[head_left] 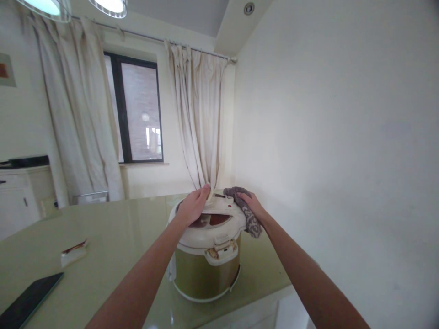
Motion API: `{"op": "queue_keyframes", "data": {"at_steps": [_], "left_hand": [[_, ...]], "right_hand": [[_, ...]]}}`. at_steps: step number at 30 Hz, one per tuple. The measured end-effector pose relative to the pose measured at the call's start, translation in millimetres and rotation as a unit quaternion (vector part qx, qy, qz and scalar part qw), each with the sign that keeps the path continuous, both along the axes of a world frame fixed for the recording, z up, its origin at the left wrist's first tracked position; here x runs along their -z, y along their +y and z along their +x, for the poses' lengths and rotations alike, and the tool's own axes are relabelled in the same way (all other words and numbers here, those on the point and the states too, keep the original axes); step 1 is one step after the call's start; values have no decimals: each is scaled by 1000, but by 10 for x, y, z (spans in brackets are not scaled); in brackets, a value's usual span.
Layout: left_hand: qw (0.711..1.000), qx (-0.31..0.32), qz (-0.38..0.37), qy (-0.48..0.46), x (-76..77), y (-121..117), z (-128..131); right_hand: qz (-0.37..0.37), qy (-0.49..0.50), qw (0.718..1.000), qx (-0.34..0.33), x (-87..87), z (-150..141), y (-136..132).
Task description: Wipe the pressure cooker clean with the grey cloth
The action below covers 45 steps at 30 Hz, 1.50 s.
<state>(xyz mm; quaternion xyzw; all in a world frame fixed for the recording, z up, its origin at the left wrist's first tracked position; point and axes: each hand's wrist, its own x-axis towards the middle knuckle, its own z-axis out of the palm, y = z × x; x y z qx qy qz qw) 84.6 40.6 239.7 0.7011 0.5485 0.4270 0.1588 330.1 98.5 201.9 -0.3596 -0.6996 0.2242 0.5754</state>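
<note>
A rice cooker (206,274) with a white lid and a greenish-gold body stands upright near the table's right edge. My left hand (195,206) is on top of the lid, closed at the pale raised handle; its fingertips are mostly hidden. On the lid's right side, my right hand (251,204) grips a grey-brown patterned cloth (244,208) and presses it against the rim. Part of the cloth hangs down beside the cooker. The front latch (222,251) shows brownish stains.
The cooker rests on a glossy pale green table (113,237). A dark phone-like slab (30,299) and a small white packet (73,252) lie at the left. A white wall (325,137) rises close on the right. Curtains (199,105) hang behind the table.
</note>
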Motion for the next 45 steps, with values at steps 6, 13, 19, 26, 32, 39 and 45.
{"op": "queue_keyframes", "data": {"at_steps": [6, 13, 19, 26, 32, 39, 45], "left_hand": [[1000, -7, -15, -15, 56, 129, -29], [996, 32, -41, -69, 40, 135, -94], [998, 26, -28, -50, 40, 117, -112], [1000, 17, -4, -9, 28, 102, -83], [1000, 9, -9, -10, 4, 80, -81], [999, 27, 19, 20, 29, 111, -85], [996, -13, 16, 83, 97, 204, -111]], "right_hand": [[123, 36, 989, 76, 514, 5, -706], [225, -218, 949, 44, -47, -467, -941], [172, -242, 955, -26, -280, -539, -778], [290, -254, 897, -219, 81, -395, -1143], [250, -132, 959, 10, 310, -394, -1200], [272, -238, 930, -66, 251, -223, -1120], [231, -301, 924, -44, 19, -451, -1278]]}}
